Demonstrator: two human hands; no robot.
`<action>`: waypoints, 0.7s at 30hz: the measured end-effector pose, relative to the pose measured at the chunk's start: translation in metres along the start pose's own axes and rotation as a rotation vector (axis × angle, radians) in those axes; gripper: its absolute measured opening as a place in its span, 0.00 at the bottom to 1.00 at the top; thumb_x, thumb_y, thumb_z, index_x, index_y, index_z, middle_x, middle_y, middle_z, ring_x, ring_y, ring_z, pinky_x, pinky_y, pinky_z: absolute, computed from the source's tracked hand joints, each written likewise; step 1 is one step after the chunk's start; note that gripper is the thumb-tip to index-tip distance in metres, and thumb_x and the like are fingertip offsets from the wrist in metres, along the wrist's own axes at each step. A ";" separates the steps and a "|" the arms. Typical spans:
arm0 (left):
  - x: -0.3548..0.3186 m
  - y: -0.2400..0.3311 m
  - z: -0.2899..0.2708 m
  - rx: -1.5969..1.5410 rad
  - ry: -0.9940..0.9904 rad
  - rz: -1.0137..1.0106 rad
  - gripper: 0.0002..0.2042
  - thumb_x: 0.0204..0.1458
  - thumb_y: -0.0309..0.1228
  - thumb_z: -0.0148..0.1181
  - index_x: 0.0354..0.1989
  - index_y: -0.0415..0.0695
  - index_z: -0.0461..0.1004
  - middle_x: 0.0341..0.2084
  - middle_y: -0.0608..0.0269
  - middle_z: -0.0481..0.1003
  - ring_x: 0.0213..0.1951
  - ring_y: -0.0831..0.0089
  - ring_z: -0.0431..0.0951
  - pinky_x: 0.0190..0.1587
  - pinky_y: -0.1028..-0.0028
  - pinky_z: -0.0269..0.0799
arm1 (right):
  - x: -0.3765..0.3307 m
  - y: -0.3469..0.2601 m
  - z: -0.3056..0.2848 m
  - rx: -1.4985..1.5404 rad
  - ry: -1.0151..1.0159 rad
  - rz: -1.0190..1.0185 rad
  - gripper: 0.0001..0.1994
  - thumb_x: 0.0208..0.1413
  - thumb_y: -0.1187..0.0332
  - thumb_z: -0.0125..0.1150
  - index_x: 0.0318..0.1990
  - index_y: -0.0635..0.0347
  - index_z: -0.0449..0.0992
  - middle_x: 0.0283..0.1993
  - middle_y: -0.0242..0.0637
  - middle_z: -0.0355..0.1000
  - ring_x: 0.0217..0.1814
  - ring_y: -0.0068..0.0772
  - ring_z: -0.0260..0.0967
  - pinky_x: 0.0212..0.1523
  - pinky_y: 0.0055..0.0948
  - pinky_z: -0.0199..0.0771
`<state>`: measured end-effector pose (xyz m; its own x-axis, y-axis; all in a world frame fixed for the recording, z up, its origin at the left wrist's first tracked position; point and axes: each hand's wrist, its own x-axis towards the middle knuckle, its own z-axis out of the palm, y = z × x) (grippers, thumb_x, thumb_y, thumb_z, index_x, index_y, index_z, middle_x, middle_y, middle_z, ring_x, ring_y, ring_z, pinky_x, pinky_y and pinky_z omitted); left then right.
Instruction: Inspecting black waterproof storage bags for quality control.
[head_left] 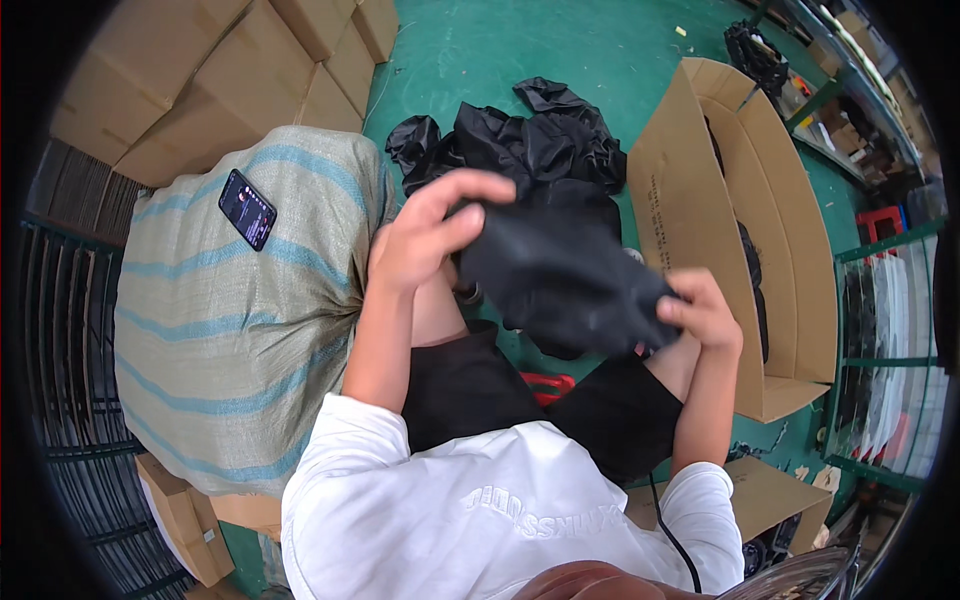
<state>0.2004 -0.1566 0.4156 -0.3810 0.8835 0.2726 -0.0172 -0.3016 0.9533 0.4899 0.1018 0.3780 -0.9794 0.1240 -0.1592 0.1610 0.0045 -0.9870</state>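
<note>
A piece of smooth black fabric point(550, 270) is stretched between my hands above my lap, slightly blurred; its exact kind does not show. At its upper left corner my left hand point(430, 225) grips it, thumb and index finger curled about the edge. My right hand point(705, 310) pinches the lower right end, thumb on top. Beyond it, a heap of shiny black cloth point(535, 140) lies crumpled on the green floor, partly covered by the held piece.
At left a big striped woven sack point(220, 350) bears a phone point(248, 210). Stacked cartons point(240, 90) stand behind it. An open cardboard box point(690, 200) with dark items inside is at right, before metal racks point(890, 360). Something red point(548, 386) shows between my legs.
</note>
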 end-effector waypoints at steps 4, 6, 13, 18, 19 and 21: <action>-0.018 0.034 0.017 -0.248 -0.780 0.497 0.13 0.54 0.24 0.61 0.45 0.28 0.75 0.41 0.43 0.79 0.41 0.59 0.83 0.45 0.72 0.77 | -0.020 0.003 -0.004 -0.137 -0.528 -0.664 0.14 0.52 0.63 0.66 0.28 0.70 0.77 0.29 0.38 0.75 0.32 0.36 0.73 0.45 0.38 0.70; -0.018 0.051 0.030 0.016 -0.626 0.521 0.15 0.54 0.23 0.61 0.49 0.29 0.72 0.44 0.47 0.78 0.44 0.61 0.81 0.50 0.72 0.75 | -0.022 -0.006 0.002 -0.091 -0.722 -0.872 0.13 0.52 0.65 0.65 0.29 0.71 0.78 0.29 0.39 0.75 0.32 0.40 0.74 0.47 0.41 0.70; 0.092 -0.109 0.001 -0.164 0.065 -0.480 0.18 0.58 0.24 0.58 0.56 0.41 0.67 0.38 0.62 0.78 0.37 0.79 0.77 0.41 0.79 0.74 | 0.067 0.079 -0.056 0.392 0.444 0.095 0.12 0.63 0.70 0.53 0.49 0.69 0.74 0.43 0.36 0.77 0.43 0.24 0.73 0.50 0.25 0.71; 0.142 -0.256 -0.049 -0.049 0.270 -0.618 0.16 0.56 0.26 0.61 0.53 0.41 0.71 0.39 0.60 0.78 0.41 0.74 0.77 0.46 0.74 0.72 | 0.155 0.166 -0.097 0.463 0.582 0.284 0.10 0.65 0.68 0.52 0.44 0.67 0.75 0.40 0.36 0.77 0.37 0.25 0.74 0.43 0.27 0.74; 0.149 -0.272 -0.052 -0.079 0.292 -0.647 0.18 0.55 0.26 0.62 0.54 0.41 0.71 0.41 0.59 0.77 0.43 0.74 0.76 0.49 0.74 0.70 | 0.164 0.180 -0.104 0.464 0.582 0.294 0.10 0.65 0.68 0.52 0.44 0.67 0.75 0.40 0.36 0.77 0.37 0.25 0.74 0.43 0.27 0.74; 0.153 -0.310 -0.070 -0.076 0.323 -0.657 0.18 0.55 0.26 0.62 0.54 0.41 0.71 0.42 0.59 0.77 0.43 0.74 0.76 0.49 0.74 0.70 | 0.187 0.201 -0.113 0.452 0.615 0.256 0.10 0.65 0.68 0.53 0.45 0.64 0.75 0.39 0.35 0.77 0.36 0.25 0.74 0.41 0.27 0.75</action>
<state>0.0827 0.0469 0.1526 -0.5227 0.7447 -0.4149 -0.3956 0.2192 0.8919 0.3529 0.2379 0.1522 -0.6555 0.5914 -0.4696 0.1778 -0.4836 -0.8571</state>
